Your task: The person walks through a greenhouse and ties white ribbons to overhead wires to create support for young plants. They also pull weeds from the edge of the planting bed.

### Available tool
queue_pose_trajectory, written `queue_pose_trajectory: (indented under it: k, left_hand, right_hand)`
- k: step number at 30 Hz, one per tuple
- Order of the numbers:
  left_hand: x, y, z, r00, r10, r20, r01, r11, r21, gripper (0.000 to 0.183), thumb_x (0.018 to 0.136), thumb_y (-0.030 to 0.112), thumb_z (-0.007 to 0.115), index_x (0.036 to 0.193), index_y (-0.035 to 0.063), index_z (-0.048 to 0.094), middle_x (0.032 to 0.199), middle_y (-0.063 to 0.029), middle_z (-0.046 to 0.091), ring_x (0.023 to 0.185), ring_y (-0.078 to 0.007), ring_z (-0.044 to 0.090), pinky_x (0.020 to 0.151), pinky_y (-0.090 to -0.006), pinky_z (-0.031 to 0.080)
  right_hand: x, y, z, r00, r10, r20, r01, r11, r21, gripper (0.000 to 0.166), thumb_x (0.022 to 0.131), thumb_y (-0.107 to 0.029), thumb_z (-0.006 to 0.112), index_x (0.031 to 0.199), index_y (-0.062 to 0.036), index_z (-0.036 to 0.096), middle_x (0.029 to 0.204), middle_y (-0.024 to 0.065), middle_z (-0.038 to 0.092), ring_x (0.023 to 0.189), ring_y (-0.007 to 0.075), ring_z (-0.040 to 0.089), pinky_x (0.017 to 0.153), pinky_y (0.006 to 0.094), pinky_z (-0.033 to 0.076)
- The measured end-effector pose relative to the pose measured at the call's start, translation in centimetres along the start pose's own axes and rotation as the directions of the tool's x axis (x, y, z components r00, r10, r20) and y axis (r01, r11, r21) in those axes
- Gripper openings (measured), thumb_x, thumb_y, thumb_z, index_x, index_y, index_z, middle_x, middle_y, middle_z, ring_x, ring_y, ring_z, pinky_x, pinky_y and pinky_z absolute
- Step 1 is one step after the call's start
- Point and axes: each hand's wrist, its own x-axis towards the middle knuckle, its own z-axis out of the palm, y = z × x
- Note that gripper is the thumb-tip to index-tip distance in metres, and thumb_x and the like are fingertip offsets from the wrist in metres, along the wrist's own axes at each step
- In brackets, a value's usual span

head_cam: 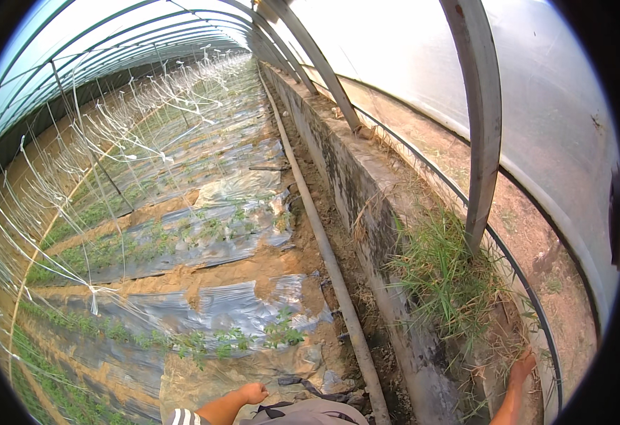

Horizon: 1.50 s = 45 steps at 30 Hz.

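My left hand (255, 393) hangs low in front of my body with its fingers curled in. Nothing shows in it. Below it lies soil partly covered by plastic mulch film (235, 372). My right hand (525, 364) reaches down to the top of the low concrete wall (421, 372), by dry grass stems (495, 350) and the dark edge rail (541, 319). Its fingertips are partly hidden, so whether they grip any stems is unclear. A tuft of green grass (448, 276) grows on the wall just ahead of that hand, around the foot of a metal arch post (485, 159).
A long pale pipe (331, 255) runs beside the wall. Left of it are film-covered beds with young green plants (283, 332). White strings (94, 292) hang over the rows. Clear plastic sheeting (549, 133) closes the right side, and a dark hose (315, 390) lies near my feet.
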Motion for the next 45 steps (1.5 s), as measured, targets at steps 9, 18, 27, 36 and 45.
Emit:
queue_pose_trajectory:
  k: [9,18,27,36,45]
  left_hand:
    - [5.7,0.5,-2.6,0.999,0.039,-0.015,-0.038,0.998,0.058,0.043,0.093,0.043,0.058,0.107,0.0065,0.074,0.109,-0.0214,0.072,0.107,-0.038,0.066,0.092,-0.0463,0.052]
    - [8.1,0.3,-2.4,0.996,0.085,0.037,-0.081,0.991,-0.105,0.034,0.092,0.032,0.062,0.098,0.0005,0.073,0.09,-0.0152,0.074,0.087,-0.0271,0.072,0.078,-0.0382,0.056]
    - [6.7,-3.5,-0.7,0.935,0.234,-0.265,-0.267,0.959,-0.093,0.035,0.096,0.033,0.059,0.086,0.0008,0.07,0.073,-0.0167,0.07,0.065,-0.0272,0.067,0.063,-0.041,0.054]
    - [0.8,-2.9,4.2,0.979,0.038,-0.201,-0.076,0.98,-0.185,0.032,0.094,0.027,0.058,0.086,-0.0008,0.07,0.072,-0.018,0.067,0.064,-0.0278,0.064,0.062,-0.0439,0.051]
    - [-7.4,2.8,5.0,0.962,-0.07,-0.264,0.007,0.973,-0.231,0.036,0.094,0.029,0.058,0.098,-0.0053,0.071,0.083,-0.0246,0.068,0.082,-0.0385,0.066,0.079,-0.0491,0.05]
  right_hand:
    - [-26.8,-7.0,5.9,0.832,-0.545,-0.104,0.551,0.833,0.044,0.011,0.099,-0.015,0.055,0.098,-0.0041,0.058,0.074,0.0222,0.062,0.065,0.046,0.059,0.057,0.0491,0.045]
    - [-28.6,6.8,11.2,0.922,0.296,0.249,-0.15,0.867,-0.476,0.049,0.094,-0.023,0.059,0.138,-0.0027,0.053,0.115,0.021,0.07,0.104,0.0426,0.065,0.091,0.0544,0.051]
    - [-16.7,-15.0,-1.6,0.899,-0.434,0.055,0.432,0.901,0.044,0.031,0.09,-0.011,0.058,0.119,-0.0014,0.065,0.109,0.0223,0.069,0.106,0.0404,0.064,0.092,0.0447,0.052]
    - [3.8,-19.0,2.1,0.732,-0.652,0.198,0.679,0.723,-0.13,0.074,0.085,-0.002,0.055,0.155,-0.0062,0.03,0.15,0.0241,0.043,0.136,0.0381,0.046,0.11,0.0432,0.042]
    - [10.6,-27.7,5.2,0.547,-0.755,0.363,0.81,0.586,-0.002,0.091,0.083,-0.015,0.071,0.159,-0.0126,0.021,0.15,0.0256,0.042,0.134,0.0407,0.047,0.113,0.0432,0.039]
